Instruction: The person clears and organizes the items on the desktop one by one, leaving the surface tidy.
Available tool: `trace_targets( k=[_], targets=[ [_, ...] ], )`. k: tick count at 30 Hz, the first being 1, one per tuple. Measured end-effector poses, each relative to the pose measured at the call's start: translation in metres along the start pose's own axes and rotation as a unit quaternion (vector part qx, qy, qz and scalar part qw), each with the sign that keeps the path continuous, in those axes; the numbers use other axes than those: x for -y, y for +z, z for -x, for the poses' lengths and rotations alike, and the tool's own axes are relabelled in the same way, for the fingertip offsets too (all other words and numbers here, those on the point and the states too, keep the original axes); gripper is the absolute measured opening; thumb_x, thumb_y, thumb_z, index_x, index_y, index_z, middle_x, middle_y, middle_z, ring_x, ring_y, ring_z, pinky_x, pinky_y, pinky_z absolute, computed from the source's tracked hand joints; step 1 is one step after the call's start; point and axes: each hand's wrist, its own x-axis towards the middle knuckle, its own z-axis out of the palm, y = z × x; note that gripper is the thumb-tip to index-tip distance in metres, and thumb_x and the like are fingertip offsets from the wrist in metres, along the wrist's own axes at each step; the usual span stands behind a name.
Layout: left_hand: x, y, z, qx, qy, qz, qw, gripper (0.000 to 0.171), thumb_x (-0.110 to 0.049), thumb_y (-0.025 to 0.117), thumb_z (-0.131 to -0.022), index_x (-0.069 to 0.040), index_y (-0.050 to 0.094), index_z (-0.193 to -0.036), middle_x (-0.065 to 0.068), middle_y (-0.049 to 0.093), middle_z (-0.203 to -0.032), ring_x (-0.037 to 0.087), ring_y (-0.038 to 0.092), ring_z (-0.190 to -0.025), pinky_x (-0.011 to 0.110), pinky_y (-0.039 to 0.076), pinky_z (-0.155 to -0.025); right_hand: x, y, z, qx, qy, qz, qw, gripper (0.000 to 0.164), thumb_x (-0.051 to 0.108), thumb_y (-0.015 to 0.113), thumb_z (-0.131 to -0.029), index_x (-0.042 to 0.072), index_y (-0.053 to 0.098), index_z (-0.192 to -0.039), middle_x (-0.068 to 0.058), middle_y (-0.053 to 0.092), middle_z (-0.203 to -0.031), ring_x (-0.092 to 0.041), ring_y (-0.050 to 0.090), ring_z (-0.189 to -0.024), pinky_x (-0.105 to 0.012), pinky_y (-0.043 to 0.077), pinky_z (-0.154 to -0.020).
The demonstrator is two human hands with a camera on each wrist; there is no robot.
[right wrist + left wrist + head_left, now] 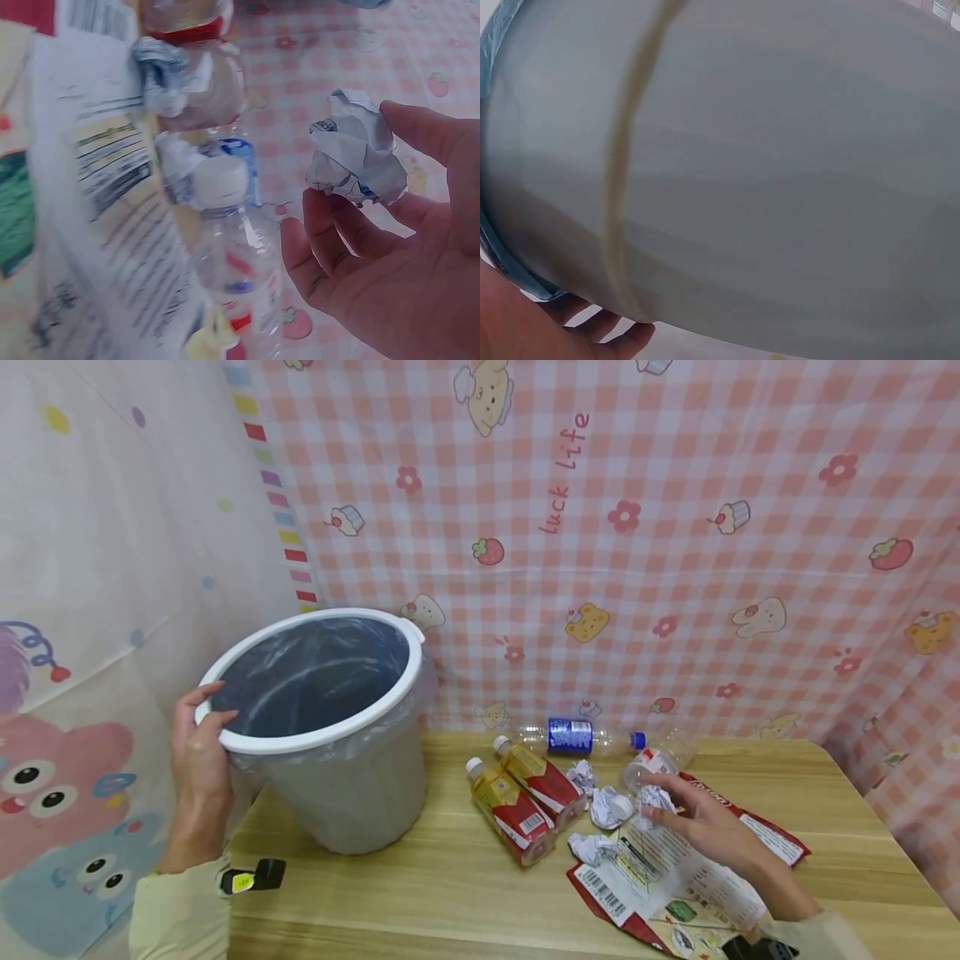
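Observation:
My left hand grips the white rim of a grey trash bin at its left side, fingers over the edge. A clear plastic bag lines the bin, which tilts a little on the table. In the left wrist view the bin wall fills most of the picture, with fingertips below it. My right hand pinches a crumpled paper ball between thumb and fingers, above an opened-out snack bag. Near that hand lie other paper balls and a clear bottle with a white cap.
Two bottles of yellow drink with red labels lie side by side between bin and paper. Behind them, a clear bottle with a blue label lies along the checked cloth wall. The wooden table extends to the front.

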Motion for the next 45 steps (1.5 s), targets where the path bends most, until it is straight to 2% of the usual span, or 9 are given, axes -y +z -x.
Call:
trace_targets(
  k=[6, 9, 15, 18, 24, 29, 36, 39, 45],
  targets=[
    [0.001, 0.002, 0.002, 0.019, 0.000, 0.001, 0.9998, 0.037, -0.011, 0.042, -0.097, -0.021, 0.055, -0.129, 0.004, 0.043, -0.146, 0.021, 0.042, -0.128, 0.025, 0.033, -0.102, 0.016, -0.004, -0.008, 0.003, -0.007, -0.008, 1.000, 0.051, 0.025, 0.058, -0.100, 0.007, 0.044, -0.145, -0.026, 0.036, -0.152, -0.047, 0.047, -0.127, -0.044, 0.048, -0.090],
    [0.001, 0.002, 0.002, 0.032, 0.000, 0.003, 0.9995, 0.038, -0.011, 0.040, -0.097, -0.020, 0.053, -0.132, 0.004, 0.040, -0.149, 0.023, 0.041, -0.130, 0.029, 0.033, -0.106, 0.024, -0.006, -0.013, 0.004, -0.017, -0.009, 1.000, 0.050, 0.025, 0.057, -0.100, 0.005, 0.044, -0.145, -0.026, 0.038, -0.150, -0.046, 0.049, -0.124, -0.050, 0.047, -0.092],
    [0.000, 0.004, 0.005, 0.056, 0.003, -0.010, 0.9984, 0.041, -0.013, 0.038, -0.098, -0.020, 0.049, -0.137, 0.003, 0.034, -0.156, 0.024, 0.038, -0.135, 0.037, 0.029, -0.114, 0.039, -0.011, -0.022, 0.002, -0.029, -0.015, 0.999, 0.049, 0.024, 0.055, -0.101, 0.005, 0.043, -0.145, -0.022, 0.045, -0.144, -0.030, 0.053, -0.115, -0.043, 0.048, -0.088],
    [0.001, 0.005, 0.005, 0.065, 0.005, -0.008, 0.9979, 0.041, -0.014, 0.037, -0.099, -0.020, 0.049, -0.137, 0.003, 0.033, -0.157, 0.025, 0.037, -0.136, 0.039, 0.028, -0.115, 0.047, -0.014, -0.026, 0.002, -0.027, -0.021, 0.999, 0.050, 0.025, 0.055, -0.102, 0.007, 0.042, -0.146, -0.020, 0.044, -0.144, -0.029, 0.053, -0.114, -0.041, 0.049, -0.086],
    [0.002, 0.006, 0.004, 0.074, 0.011, 0.015, 0.9971, 0.038, -0.012, 0.038, -0.099, -0.017, 0.051, -0.135, 0.005, 0.033, -0.156, 0.024, 0.036, -0.136, 0.035, 0.028, -0.114, 0.066, -0.017, -0.038, 0.004, -0.035, -0.031, 0.999, 0.051, 0.028, 0.055, -0.102, 0.011, 0.040, -0.148, -0.018, 0.044, -0.145, -0.033, 0.052, -0.117, -0.043, 0.049, -0.086],
    [0.002, 0.008, 0.004, 0.084, 0.014, 0.024, 0.9961, 0.037, -0.012, 0.038, -0.099, -0.016, 0.051, -0.133, 0.005, 0.035, -0.154, 0.024, 0.038, -0.136, 0.031, 0.031, -0.111, 0.083, -0.018, -0.045, -0.007, -0.040, -0.032, 0.999, 0.052, 0.032, 0.055, -0.102, 0.014, 0.041, -0.148, -0.013, 0.041, -0.150, -0.035, 0.047, -0.127, -0.053, 0.043, -0.098],
    [0.004, 0.011, 0.005, 0.096, 0.018, 0.040, 0.9944, 0.035, -0.013, 0.038, -0.099, -0.016, 0.052, -0.132, 0.004, 0.038, -0.149, 0.025, 0.042, -0.131, 0.016, 0.041, -0.093, 0.102, -0.016, -0.055, -0.010, -0.041, -0.059, 0.997, 0.054, 0.037, 0.056, -0.101, 0.017, 0.041, -0.149, -0.008, 0.038, -0.155, -0.034, 0.041, -0.136, -0.059, 0.033, -0.107],
    [0.005, 0.011, 0.005, 0.103, 0.020, 0.044, 0.9936, 0.036, -0.014, 0.037, -0.100, -0.017, 0.051, -0.132, 0.004, 0.037, -0.149, 0.025, 0.041, -0.132, 0.015, 0.042, -0.092, 0.107, -0.016, -0.056, -0.009, -0.027, -0.068, 0.997, 0.056, 0.042, 0.056, -0.100, 0.022, 0.040, -0.149, -0.006, 0.035, -0.157, -0.035, 0.037, -0.139, -0.064, 0.028, -0.108],
    [0.006, 0.012, 0.006, 0.103, 0.024, 0.046, 0.9933, 0.035, -0.013, 0.036, -0.100, -0.017, 0.051, -0.131, 0.003, 0.035, -0.151, 0.025, 0.039, -0.133, 0.016, 0.041, -0.092, 0.122, -0.015, -0.063, -0.012, -0.025, -0.077, 0.997, 0.057, 0.045, 0.056, -0.099, 0.025, 0.040, -0.149, -0.003, 0.031, -0.159, -0.033, 0.037, -0.139, -0.062, 0.027, -0.110]
  ],
)
